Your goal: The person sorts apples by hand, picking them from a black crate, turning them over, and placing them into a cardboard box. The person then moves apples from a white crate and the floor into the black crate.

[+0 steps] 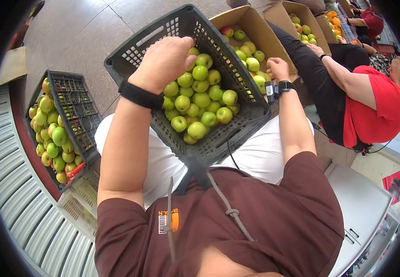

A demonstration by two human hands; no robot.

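My left hand [166, 59] is over the far left part of a dark plastic crate [137, 39] that stands between my knees. Its fingers are curled, and a green apple [193, 51] shows between thumb and forefinger. Many green apples [201, 99] lie heaped in the crate below. On the right, my right hand [279, 69] hangs at the near edge of a cardboard box [237, 19], its fingers bent and their tips mostly hidden; what they hold, if anything, I cannot make out. Green apples [253, 64] and a reddish one lie in that box, close by these fingers.
To my left a second dark crate [76, 99] holds green and reddish apples, beside a roller conveyor [20, 161]. At right sits a person in a red top [368, 99], an arm reaching to another box [292, 9] of apples. A white cabinet [359, 203] stands behind at right.
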